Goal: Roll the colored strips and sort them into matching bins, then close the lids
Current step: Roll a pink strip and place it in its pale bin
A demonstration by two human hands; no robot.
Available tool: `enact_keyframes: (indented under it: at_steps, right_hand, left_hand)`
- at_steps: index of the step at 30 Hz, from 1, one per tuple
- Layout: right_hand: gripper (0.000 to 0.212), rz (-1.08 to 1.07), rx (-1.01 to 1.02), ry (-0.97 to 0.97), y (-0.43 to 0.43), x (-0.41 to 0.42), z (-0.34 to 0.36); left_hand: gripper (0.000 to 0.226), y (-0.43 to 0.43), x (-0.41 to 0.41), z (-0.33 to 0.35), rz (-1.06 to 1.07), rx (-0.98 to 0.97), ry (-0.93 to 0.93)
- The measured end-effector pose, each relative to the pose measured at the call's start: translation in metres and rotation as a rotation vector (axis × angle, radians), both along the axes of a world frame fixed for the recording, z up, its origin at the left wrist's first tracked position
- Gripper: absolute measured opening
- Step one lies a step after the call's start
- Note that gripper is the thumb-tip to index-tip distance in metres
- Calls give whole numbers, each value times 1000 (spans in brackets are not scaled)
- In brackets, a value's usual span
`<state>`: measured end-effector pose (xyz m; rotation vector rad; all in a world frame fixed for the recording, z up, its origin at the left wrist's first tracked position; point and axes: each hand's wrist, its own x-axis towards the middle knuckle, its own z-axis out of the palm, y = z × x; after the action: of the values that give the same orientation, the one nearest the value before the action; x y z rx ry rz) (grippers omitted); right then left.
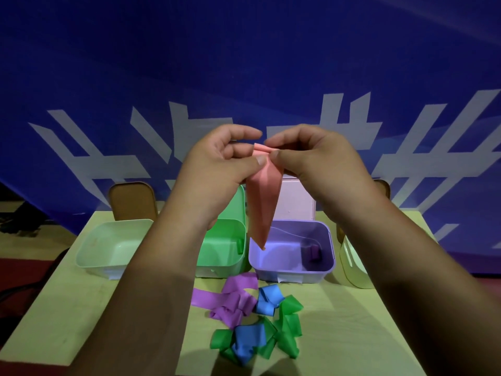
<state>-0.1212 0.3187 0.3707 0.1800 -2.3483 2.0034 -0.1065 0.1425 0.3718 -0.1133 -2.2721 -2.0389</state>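
1. The bench [67,308] carried the open bins [113,264] in a row at its far side. We judged this let finished rolls drop straight in.
2. The pink strip [264,202] hung above the bins with its long axis near vertical and its free end pointing down.
3. The left hand [219,164] and right hand [314,161] each had their grip pinched on the curled top end. We judged rolling had just begun.

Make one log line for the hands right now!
left hand: pinches top of pink flat strip | right hand: pinches same top | strip: hangs, tip seen against purple plastic bin
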Motion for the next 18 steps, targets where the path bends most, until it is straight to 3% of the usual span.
enact_keyframes:
  at_steps: [8,18]
  right_hand:
    - [19,17,-1,-2,1,0,5]
    - [27,57,-68,-36,19,-8,0]
  left_hand:
    - [21,3,-5,-1,60,-25,17]
    - [23,17,-8,-1,50,-1,23]
